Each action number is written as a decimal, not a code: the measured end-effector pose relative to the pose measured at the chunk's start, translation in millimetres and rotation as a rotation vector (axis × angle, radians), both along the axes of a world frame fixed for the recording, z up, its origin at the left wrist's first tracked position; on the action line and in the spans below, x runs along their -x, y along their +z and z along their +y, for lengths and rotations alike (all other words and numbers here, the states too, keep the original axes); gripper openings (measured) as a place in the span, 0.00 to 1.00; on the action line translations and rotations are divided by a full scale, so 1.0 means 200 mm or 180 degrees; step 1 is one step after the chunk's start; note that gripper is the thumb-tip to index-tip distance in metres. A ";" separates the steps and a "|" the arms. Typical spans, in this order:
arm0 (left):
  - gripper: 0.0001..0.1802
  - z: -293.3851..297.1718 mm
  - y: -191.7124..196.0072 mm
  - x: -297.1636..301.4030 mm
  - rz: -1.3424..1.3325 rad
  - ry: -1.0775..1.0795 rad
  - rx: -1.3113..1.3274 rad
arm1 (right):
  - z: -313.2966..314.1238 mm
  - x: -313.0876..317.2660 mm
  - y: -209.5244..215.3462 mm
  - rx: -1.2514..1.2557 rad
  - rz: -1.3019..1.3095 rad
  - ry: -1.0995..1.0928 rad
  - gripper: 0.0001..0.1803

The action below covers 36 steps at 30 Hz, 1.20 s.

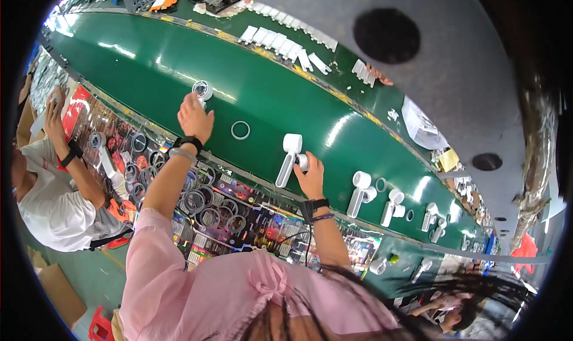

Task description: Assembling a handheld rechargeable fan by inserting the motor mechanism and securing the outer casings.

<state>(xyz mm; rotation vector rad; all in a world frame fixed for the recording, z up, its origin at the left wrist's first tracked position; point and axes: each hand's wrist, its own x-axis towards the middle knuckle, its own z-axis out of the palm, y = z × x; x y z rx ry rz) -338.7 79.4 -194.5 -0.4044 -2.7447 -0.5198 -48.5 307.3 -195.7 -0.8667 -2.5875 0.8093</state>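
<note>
Up on the long green bench (149, 48), my left hand (196, 121) is closed about the handle of a white handheld fan (202, 91); its round head shows beyond my fingertips, while my palm hides most of the handle. A grey-white ring (240, 130) lies flat to the right of that hand. My right hand (311, 178) pinches a small round white part (302, 162) between thumb and fingers. Right beside it, another white handheld fan (286, 169) lies with its handle toward me.
More white fans (357, 200) and a ring (381, 184) lie along the bench to the right. Many loose rings (209, 217) cover a printed surface before me. A co-worker (65, 191) sits at left. White parts (277, 41) line the far shelf, where another person's hand (379, 75) reaches in.
</note>
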 end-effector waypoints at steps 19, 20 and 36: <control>0.13 -0.61 0.41 -0.59 -0.1005 -0.1033 0.1955 | -0.19 -0.44 0.48 0.1959 0.1154 0.0377 0.25; 0.16 -0.63 0.46 -0.65 -0.0698 -0.0923 0.1838 | -0.23 -0.46 0.55 0.2025 0.1137 0.0576 0.24; 0.45 -0.36 1.03 -1.54 -0.3298 -0.2934 -0.4302 | -0.76 -0.72 1.40 -0.0505 0.0558 0.1878 0.25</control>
